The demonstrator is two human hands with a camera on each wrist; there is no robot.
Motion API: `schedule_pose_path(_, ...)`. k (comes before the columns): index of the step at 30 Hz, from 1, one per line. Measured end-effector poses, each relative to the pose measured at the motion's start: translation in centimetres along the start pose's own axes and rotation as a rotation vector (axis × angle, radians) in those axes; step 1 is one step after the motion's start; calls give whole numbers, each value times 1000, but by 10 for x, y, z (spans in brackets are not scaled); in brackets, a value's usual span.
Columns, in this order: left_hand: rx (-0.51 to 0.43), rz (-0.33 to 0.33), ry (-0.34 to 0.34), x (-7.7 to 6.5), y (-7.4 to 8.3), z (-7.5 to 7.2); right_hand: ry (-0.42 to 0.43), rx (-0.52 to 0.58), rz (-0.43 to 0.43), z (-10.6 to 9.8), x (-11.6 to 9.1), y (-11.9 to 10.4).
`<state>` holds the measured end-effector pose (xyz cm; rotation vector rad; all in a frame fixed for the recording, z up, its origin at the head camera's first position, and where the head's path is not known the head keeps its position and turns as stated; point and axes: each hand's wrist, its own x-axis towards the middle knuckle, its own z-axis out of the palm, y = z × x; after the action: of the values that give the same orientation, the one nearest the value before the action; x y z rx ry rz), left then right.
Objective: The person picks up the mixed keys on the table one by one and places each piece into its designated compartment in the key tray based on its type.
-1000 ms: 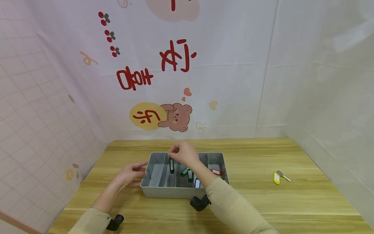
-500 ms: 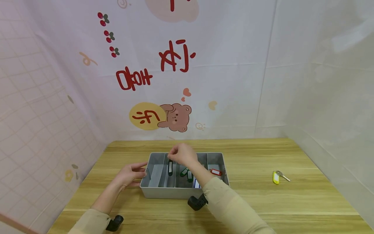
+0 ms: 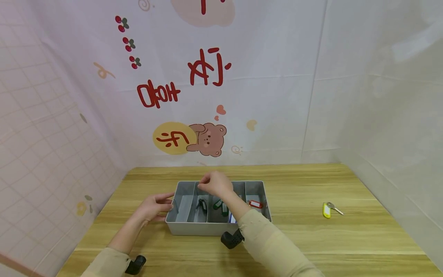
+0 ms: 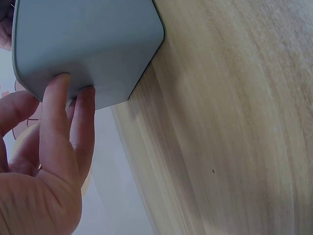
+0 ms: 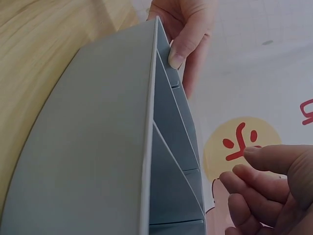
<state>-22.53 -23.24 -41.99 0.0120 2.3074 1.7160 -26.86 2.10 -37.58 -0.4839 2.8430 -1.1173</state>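
Note:
A grey divided storage box (image 3: 194, 229) stands on the wooden table. My left hand (image 3: 155, 207) grips its left end wall, fingers pressing the outside; in the right wrist view the left thumb (image 5: 178, 55) hooks over the rim. Over the second compartment from the left hovers my right hand (image 3: 217, 184), fingers loosely bent and holding nothing. Below it, a black key tag (image 3: 203, 205) lies on that compartment's floor. Green key tags (image 3: 225, 209) and a blue-edged key tag (image 3: 232, 218), partly covered by the right forearm, lie further right. A red key tag (image 3: 255, 204) is in the right-hand part.
A yellow key tag (image 3: 327, 210) with a metal key (image 3: 335, 208) lies on the table right of the box. White printed cloth (image 3: 270, 96) hangs behind and at both sides. A black wrist camera (image 3: 232, 239) sits under the right forearm.
The black key tag, earlier hanging from my right fingers, has dropped to the floor of the second compartment. My right hand has let go and stays above; the left hand keeps its place.

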Motion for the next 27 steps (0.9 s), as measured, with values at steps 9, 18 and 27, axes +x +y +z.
schedule_pose_path(9,-7,-12,17,0,0,1,-9,52,-25,-3,-3,6)
schedule_pose_path(18,7,-19,17,0,0,1,-8,127,-79,-7,-12,7)
schedule_pose_path(27,2,-18,14,0,0,1,3,173,-127,-12,-26,9)
